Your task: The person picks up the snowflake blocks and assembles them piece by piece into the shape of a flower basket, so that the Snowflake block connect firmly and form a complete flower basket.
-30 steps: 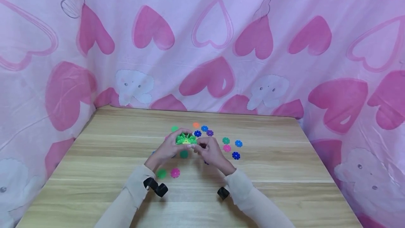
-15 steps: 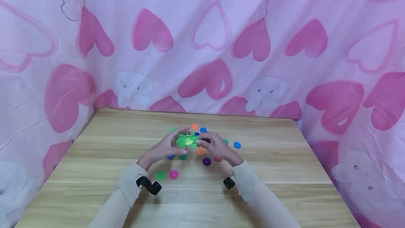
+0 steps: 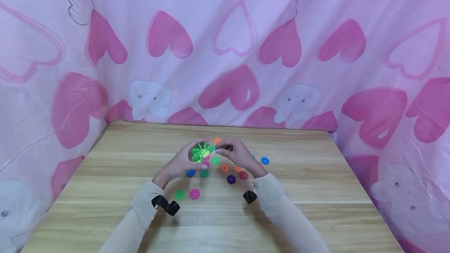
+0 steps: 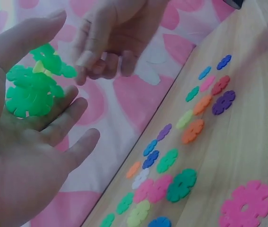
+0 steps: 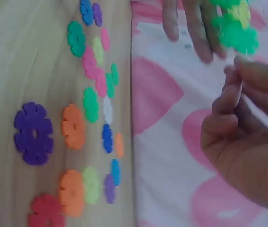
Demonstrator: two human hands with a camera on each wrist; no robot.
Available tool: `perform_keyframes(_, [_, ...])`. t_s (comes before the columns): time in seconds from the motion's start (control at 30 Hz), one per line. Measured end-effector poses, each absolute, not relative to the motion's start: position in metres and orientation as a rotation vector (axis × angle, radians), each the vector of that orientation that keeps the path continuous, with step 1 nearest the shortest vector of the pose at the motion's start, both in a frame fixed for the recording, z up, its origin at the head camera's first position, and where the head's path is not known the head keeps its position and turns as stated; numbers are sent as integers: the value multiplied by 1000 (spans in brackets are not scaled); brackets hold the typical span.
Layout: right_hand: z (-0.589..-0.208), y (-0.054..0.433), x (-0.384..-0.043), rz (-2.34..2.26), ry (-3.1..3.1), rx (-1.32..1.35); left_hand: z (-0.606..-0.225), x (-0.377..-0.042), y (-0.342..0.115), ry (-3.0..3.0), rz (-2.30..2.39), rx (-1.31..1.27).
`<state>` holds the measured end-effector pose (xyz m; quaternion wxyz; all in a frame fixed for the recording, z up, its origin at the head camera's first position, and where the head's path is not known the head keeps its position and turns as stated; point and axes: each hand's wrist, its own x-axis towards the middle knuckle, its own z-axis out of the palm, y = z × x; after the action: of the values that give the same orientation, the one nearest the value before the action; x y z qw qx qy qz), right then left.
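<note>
The left hand [image 3: 179,163], thumb and fingers apart, loosely cups a raised bright-green plastic cluster of flower-shaped discs [image 3: 201,153]. Just beside it, the right hand [image 3: 240,157] curls its fingers, tips together, holding nothing visible. Multicoloured notched plastic discs [image 3: 195,194] dot the wood-grain table [image 3: 334,190], some hidden behind the hands; a pink heart-print curtain [image 3: 228,59] hangs beyond.

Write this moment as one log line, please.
Left hand: holds green-and-yellow cluster | Right hand: curled near it, no piece visible | Table: loose flower-shaped discs
</note>
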<state>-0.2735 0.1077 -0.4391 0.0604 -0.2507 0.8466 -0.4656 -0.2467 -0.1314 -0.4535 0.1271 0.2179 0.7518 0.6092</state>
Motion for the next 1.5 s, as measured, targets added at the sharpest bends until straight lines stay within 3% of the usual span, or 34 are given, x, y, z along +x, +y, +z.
perform_keyframes(0.2, [-472, 102, -287, -1192, 2682, -497, -454, -246, -138, 2215, 1794, 515])
perform_keyframes(0.43, [-497, 79, -291, -694, 2796, -635, -456, -248, -136, 2191, 1820, 516])
perform_keyframes(0.6, [-500, 73, -293, -615, 2830, -625, -457, -249, -133, 2175, 1836, 566])
perform_keyframes(0.97, [-494, 82, -287, -921, 2678, -486, -465, -250, -130, 2182, 1862, 640])
perform_keyframes(1.23, [-457, 96, -272, -1456, 2598, -646, -464, -251, -131, 2123, 1920, 573])
perform_keyframes(1.5, [-439, 95, -260, -1648, 2572, -779, -464, -252, -129, 2114, 1925, 538])
